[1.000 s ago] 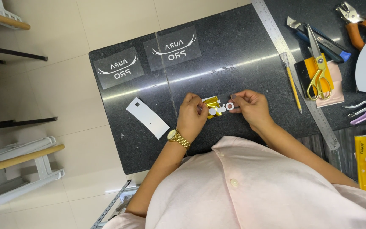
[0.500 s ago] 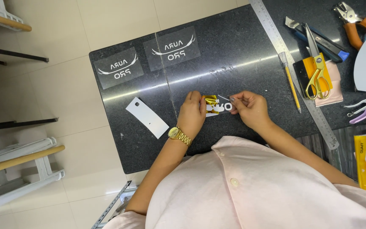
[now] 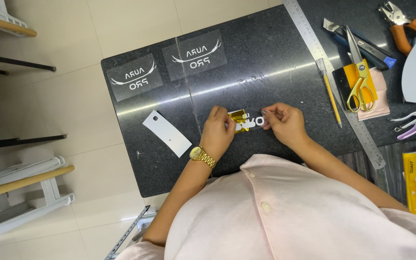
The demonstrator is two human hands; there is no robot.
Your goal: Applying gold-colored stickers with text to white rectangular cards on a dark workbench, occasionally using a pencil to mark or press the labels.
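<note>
Left hand: our left hand [image 3: 217, 132] pinches the left end of the clear sticker strip [image 3: 250, 122], fingers closed beside the gold foil scrap [image 3: 239, 118].
Right hand: our right hand [image 3: 283, 123] grips the strip's right end with fingertips closed.
Change: since a second ago the hands have drawn slightly apart, the strip now lying flatter between them, so the foil work seems under way.
Strip location: middle of the frame, on the slab.
Surface: dark granite slab [image 3: 275, 58], white card tag [image 3: 166, 133] at left, steel ruler [image 3: 333, 79] and gold scissors [image 3: 359, 84] at upper right.
Room: pale tiled floor [image 3: 63, 86] at left.
</note>
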